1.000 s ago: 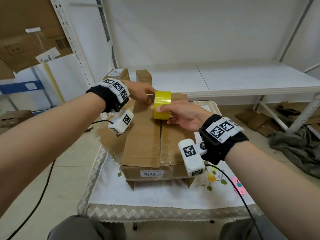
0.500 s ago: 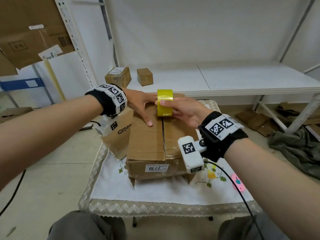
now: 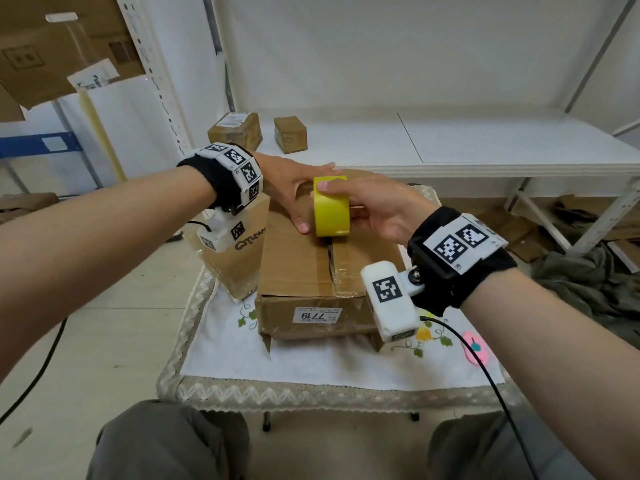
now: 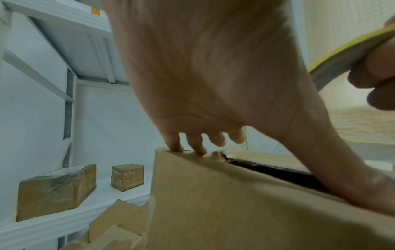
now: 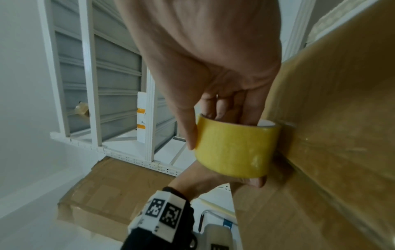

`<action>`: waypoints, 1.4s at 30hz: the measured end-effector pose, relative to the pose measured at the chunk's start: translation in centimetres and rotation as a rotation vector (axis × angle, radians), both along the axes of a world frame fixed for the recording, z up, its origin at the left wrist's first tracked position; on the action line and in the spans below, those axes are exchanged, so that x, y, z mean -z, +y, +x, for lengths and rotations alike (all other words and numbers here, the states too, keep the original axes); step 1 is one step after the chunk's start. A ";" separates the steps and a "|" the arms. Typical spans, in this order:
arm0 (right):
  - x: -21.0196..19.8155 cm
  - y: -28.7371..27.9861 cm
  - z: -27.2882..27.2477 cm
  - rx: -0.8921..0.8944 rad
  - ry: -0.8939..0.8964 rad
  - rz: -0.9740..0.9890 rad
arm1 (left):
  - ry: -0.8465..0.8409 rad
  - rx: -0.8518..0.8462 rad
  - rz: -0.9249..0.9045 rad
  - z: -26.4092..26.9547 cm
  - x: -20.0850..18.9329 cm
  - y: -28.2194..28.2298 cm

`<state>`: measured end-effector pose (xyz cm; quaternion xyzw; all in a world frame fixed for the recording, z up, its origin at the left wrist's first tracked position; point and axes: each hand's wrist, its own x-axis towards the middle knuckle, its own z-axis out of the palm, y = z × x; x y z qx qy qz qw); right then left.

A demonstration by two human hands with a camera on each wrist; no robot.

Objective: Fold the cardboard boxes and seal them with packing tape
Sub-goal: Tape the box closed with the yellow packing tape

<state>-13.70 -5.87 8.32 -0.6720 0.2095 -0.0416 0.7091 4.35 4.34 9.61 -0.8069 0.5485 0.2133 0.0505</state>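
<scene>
A lace-edged white cloth covers the tabletop (image 3: pixel 311 372), and on it sits the box (image 3: pixel 294 271), brown corrugated cardboard with its two top flaps folded shut along a middle seam and a white label on the near side. The left hand (image 3: pixel 294 192) lies flat, fingers straight, pressing the left flap. Just beside it the right hand (image 3: pixel 377 209) grips the tape (image 3: pixel 331 206), a glossy yellow roll standing on edge on the seam.

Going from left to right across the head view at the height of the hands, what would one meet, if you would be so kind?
Left hand → yellow tape roll → right hand, all above the cardboard box.
</scene>
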 end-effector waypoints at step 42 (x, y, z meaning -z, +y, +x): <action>2.5 1.8 -1.3 0.136 -0.172 -0.046 | -0.026 -0.170 -0.327 -13.6 3.8 8.6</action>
